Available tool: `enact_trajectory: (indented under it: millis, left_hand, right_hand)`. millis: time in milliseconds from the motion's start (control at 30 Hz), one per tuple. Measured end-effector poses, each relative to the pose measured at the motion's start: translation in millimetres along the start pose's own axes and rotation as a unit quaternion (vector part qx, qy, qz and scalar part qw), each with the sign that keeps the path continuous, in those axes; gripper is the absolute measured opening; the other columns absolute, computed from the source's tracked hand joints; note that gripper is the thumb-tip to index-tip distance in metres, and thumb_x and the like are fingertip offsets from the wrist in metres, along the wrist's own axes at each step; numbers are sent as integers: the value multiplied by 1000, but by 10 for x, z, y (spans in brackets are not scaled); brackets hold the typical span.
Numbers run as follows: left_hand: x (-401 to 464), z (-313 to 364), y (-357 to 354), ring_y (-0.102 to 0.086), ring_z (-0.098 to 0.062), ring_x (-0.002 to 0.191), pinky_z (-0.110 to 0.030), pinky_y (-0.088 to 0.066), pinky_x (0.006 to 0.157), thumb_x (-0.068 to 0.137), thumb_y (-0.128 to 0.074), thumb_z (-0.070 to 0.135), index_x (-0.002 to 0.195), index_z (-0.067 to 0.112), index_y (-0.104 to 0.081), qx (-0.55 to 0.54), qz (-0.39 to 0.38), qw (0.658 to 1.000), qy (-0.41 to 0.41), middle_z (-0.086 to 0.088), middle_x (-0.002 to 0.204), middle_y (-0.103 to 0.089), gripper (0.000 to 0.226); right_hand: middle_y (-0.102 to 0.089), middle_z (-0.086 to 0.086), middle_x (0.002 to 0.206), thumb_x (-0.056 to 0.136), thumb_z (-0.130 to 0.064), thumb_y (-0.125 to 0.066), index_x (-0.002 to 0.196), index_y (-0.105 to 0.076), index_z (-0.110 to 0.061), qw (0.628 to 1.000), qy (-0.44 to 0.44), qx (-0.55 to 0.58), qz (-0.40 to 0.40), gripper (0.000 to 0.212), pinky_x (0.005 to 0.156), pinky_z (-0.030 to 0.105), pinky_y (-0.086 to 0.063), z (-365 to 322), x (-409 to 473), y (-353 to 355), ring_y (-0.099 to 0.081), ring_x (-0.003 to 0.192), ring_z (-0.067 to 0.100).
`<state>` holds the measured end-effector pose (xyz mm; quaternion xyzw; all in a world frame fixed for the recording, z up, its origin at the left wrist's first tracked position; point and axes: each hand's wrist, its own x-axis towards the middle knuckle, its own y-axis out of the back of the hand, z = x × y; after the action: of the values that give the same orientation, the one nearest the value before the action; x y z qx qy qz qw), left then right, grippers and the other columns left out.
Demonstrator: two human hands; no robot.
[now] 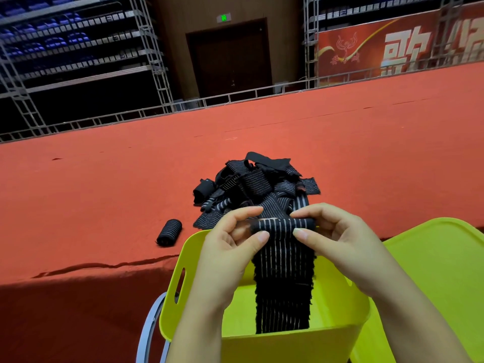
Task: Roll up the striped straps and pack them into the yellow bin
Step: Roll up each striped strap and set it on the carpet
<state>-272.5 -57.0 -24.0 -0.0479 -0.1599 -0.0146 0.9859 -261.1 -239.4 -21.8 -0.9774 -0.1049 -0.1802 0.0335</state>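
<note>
Both hands hold one striped strap (284, 279) over the yellow bin (337, 305): the left hand (233, 244) and the right hand (337, 239) pinch its rolled top end with curled fingers, and the rest hangs down into the bin. A pile of loose straps (251, 189) lies on the red table (104, 192) behind the bin. One rolled strap (169, 232) lies on the table just left of the pile.

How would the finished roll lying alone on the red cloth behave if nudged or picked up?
The rolled strap is a cylinder lying on its side, so it would probably roll. Being fabric, it likely feels soft and light. No fastening shows, so it might loosen.
</note>
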Motion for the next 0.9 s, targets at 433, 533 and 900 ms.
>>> enact_trajectory:
  millis: [433, 533, 900]
  left_hand:
    - [-11, 12, -4, -62, -23, 91, -48, -49, 79, 71, -70, 50, 98, 31, -74, 24, -19, 999, 37, -5, 95, -69, 33]
    - [-9, -1, 6, -67, -18, 88, -46, -51, 80, 76, -70, 34, 96, 30, -75, 13, -16, 999, 30, -2, 90, -73, 21]
    - [15, -47, 39, -69, -17, 101, -24, -54, 74, 77, -65, 11, 123, 25, -59, -35, -21, 999, 21, -7, 108, -73, 49]
  right_hand:
    - [-74, -10, 95, 74, 17, -67, 80, -70, -11, 995, 85, -30, 30, 28, 78, 11, -48, 29, 13, -15, -67, 91, -1]
    - [-71, -12, 106, 71, 6, -71, 83, -68, -7, 998, 60, -2, 1, 19, 75, 10, -48, 26, 14, 4, -66, 97, -2]
    - [-74, -5, 90, 77, -4, -68, 106, -66, -17, 998, -15, 45, 29, 31, 63, 12, -49, 84, 58, 6, -68, 73, 4]
